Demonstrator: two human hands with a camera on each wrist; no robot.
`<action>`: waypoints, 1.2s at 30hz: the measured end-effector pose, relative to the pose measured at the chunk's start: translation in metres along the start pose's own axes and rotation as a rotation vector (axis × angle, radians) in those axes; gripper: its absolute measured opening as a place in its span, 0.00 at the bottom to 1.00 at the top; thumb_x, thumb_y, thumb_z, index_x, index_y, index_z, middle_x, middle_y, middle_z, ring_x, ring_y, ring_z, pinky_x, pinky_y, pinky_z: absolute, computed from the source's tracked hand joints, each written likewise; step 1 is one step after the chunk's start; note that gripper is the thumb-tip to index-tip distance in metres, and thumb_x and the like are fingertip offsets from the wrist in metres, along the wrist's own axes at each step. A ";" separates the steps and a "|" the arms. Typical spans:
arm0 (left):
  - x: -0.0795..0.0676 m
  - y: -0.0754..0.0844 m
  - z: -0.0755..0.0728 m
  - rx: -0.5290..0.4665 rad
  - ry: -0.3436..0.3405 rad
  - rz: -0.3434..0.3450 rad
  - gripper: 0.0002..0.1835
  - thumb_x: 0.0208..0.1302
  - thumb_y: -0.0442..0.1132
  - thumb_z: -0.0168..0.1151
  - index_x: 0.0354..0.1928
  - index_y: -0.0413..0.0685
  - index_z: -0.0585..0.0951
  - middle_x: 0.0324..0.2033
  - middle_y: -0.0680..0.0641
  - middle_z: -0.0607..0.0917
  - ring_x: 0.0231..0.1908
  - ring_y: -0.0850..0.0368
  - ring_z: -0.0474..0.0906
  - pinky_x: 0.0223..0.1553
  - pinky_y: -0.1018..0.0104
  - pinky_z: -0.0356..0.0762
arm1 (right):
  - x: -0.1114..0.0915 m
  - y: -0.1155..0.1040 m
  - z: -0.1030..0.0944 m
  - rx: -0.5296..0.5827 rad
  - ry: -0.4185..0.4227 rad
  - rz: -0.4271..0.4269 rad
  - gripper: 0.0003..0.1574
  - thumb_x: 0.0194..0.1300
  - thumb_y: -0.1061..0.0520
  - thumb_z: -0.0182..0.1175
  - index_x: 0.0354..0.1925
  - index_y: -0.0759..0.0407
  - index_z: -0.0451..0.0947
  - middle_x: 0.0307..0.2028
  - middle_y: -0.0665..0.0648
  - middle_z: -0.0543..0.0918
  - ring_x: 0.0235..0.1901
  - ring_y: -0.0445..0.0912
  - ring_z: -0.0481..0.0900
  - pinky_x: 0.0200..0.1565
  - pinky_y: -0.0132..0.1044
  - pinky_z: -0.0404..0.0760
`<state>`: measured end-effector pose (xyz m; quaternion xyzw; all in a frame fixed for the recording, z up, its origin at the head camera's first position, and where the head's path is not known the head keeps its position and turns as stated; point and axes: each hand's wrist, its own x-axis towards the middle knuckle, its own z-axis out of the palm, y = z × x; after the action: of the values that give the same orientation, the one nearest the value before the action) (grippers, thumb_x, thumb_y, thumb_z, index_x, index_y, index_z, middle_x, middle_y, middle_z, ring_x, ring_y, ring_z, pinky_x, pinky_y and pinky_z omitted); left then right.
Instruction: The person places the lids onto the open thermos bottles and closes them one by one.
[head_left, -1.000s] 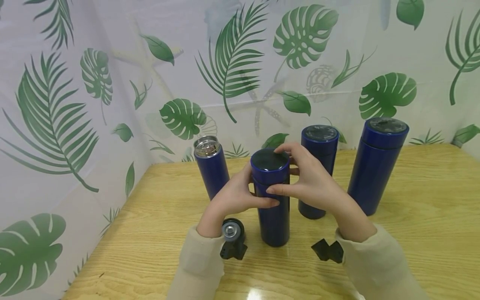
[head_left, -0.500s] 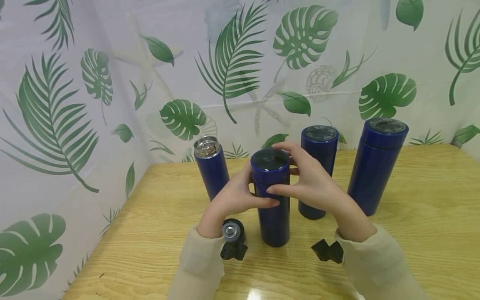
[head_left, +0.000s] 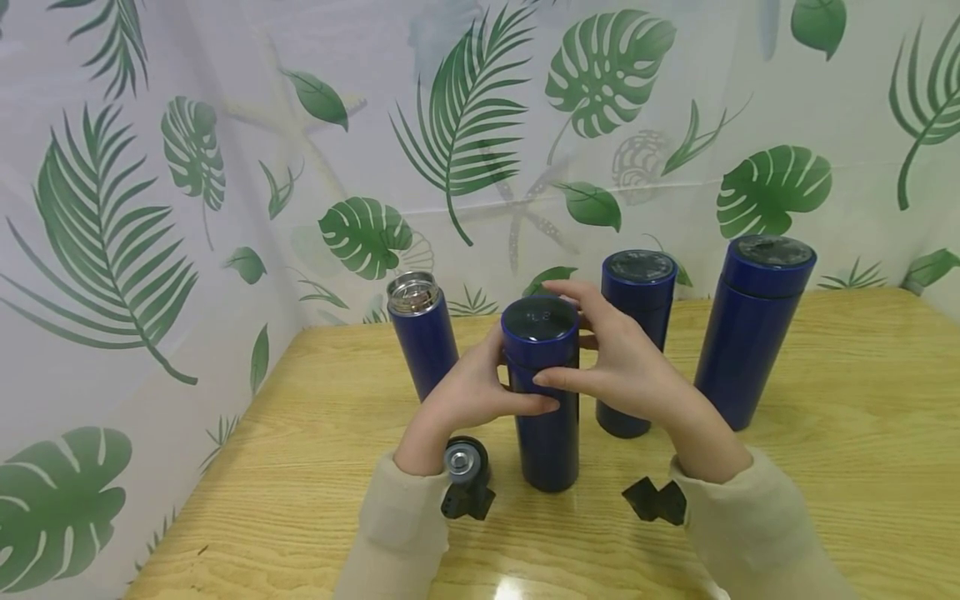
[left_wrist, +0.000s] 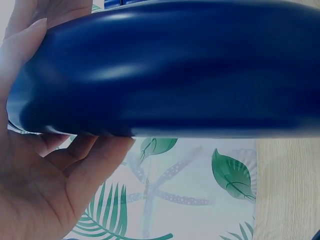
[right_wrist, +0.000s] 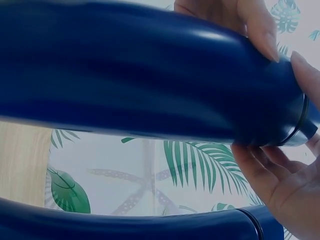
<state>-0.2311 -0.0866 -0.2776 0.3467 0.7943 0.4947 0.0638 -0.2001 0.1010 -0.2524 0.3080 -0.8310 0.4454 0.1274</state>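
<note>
A dark blue vacuum flask [head_left: 551, 442] with a black-topped lid [head_left: 540, 319] stands upright on the table, and faint lit digits show on the lid's display. My left hand [head_left: 476, 383] grips the flask from the left below the lid, thumb across its front. From the right, my right hand [head_left: 618, 354] holds it near the lid seam, with thumb in front and the index finger raised behind the lid's edge. In the left wrist view the flask body [left_wrist: 190, 75] fills the upper part. Fingers of both hands show around its upper end in the right wrist view.
An uncapped blue flask [head_left: 423, 346] with a steel rim stands behind my left hand. Two capped blue flasks, one nearer [head_left: 637, 292] and one farther right [head_left: 757, 333], stand at right. A round grey-and-black piece [head_left: 462, 461] lies beside my left wrist. A leaf-patterned sheet [head_left: 465, 125] hangs behind the table.
The right index finger has lifted off the lid's top and moved slightly up and back. Digits have lit up on the lid's display, which was dark. The grips are otherwise unchanged.
</note>
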 end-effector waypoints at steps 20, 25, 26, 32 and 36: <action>0.001 0.001 0.000 0.003 0.007 -0.001 0.47 0.43 0.39 0.72 0.64 0.62 0.55 0.50 0.54 0.73 0.47 0.58 0.70 0.47 0.60 0.68 | 0.001 0.002 0.000 0.013 0.013 -0.020 0.51 0.43 0.63 0.70 0.61 0.56 0.54 0.50 0.63 0.69 0.49 0.53 0.71 0.46 0.48 0.73; 0.000 0.002 0.000 0.005 0.010 -0.010 0.46 0.43 0.39 0.71 0.64 0.61 0.56 0.49 0.54 0.73 0.47 0.58 0.70 0.46 0.60 0.68 | 0.001 0.002 -0.001 0.013 0.017 -0.001 0.50 0.42 0.63 0.71 0.60 0.59 0.55 0.50 0.63 0.66 0.49 0.53 0.70 0.46 0.48 0.72; 0.000 0.002 0.000 0.004 0.010 -0.011 0.46 0.43 0.39 0.71 0.64 0.61 0.56 0.49 0.54 0.73 0.47 0.58 0.70 0.47 0.60 0.68 | 0.001 0.002 -0.001 0.014 0.013 -0.001 0.50 0.42 0.63 0.71 0.60 0.59 0.54 0.51 0.63 0.66 0.49 0.54 0.70 0.46 0.48 0.72; 0.000 0.002 0.001 0.011 0.017 -0.013 0.46 0.43 0.39 0.71 0.64 0.62 0.56 0.48 0.55 0.73 0.46 0.58 0.70 0.46 0.60 0.68 | 0.000 0.002 0.000 0.010 -0.014 -0.024 0.53 0.46 0.63 0.69 0.64 0.52 0.49 0.54 0.64 0.66 0.50 0.54 0.70 0.47 0.50 0.71; 0.000 0.002 0.001 0.014 0.018 -0.017 0.46 0.43 0.39 0.71 0.63 0.61 0.56 0.48 0.54 0.74 0.46 0.58 0.70 0.45 0.60 0.69 | 0.000 0.002 0.000 0.010 -0.007 -0.030 0.53 0.45 0.63 0.69 0.63 0.52 0.50 0.51 0.63 0.68 0.49 0.54 0.72 0.46 0.49 0.72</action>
<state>-0.2293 -0.0853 -0.2770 0.3361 0.8012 0.4916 0.0585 -0.2013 0.1021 -0.2540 0.3227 -0.8244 0.4466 0.1297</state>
